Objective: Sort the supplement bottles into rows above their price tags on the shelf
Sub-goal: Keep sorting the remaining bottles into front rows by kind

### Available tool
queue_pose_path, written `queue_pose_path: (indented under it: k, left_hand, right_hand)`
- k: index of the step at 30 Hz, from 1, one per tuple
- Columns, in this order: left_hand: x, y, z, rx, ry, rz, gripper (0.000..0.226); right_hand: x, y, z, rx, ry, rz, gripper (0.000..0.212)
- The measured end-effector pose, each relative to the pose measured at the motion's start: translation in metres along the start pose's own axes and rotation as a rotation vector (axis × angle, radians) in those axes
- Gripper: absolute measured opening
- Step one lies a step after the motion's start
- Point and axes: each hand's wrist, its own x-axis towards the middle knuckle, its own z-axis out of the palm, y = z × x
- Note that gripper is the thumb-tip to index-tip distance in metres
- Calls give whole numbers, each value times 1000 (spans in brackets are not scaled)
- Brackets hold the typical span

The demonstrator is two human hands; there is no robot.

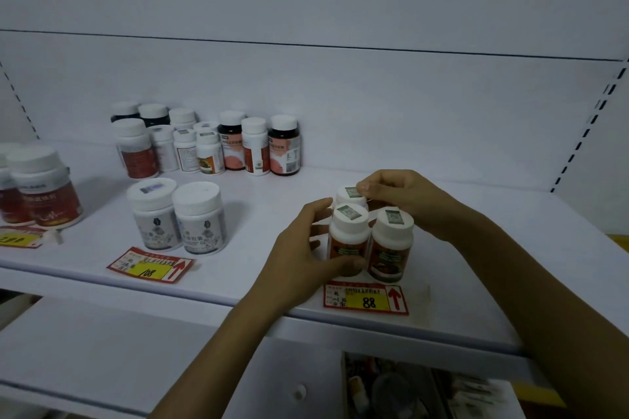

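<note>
Three orange-label bottles sit clustered just behind the 88 tag [366, 299], near the front edge of the shelf [476, 265]. Left hand [299, 255] grips the front-left bottle [349, 238]: thumb across the lower label, fingers curled round its left side. Right hand [405, 201] reaches in from behind with fingers curled and pinches the cap of the rear bottle [350, 194]. Front-right bottle [391, 248] stands upright, touching the front-left one; no hand holds it, though the right wrist is close behind its cap. All three upright, stickers on caps. Further left, two grey bottles [155, 214] stand side by side above the 108 tag [149, 265]. Mixed cluster [207, 143] of unsorted bottles sits at the back against the wall. Far left, red jars [44, 187] stand above a third tag [20, 238], its number unreadable.
</note>
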Motion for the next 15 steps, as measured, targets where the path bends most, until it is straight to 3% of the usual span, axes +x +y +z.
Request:
queue_pose_path:
  k: [4,7,12,15]
  left_hand:
    - [7,12,-19,-1,20,11,86]
    - [20,28,-43,50,101,95,73]
    - [53,52,-86,364,118,219,57]
    - [69,50,-114,525,102,172,55]
  right_hand:
    - [10,-23,-13,-25,47,-42,34]
    - [30,-53,-11,-87,44,-87,31]
    - [80,-99,12,-365,-53,-119,28]
    - [118,-117,22,-562,-65,-108,37]
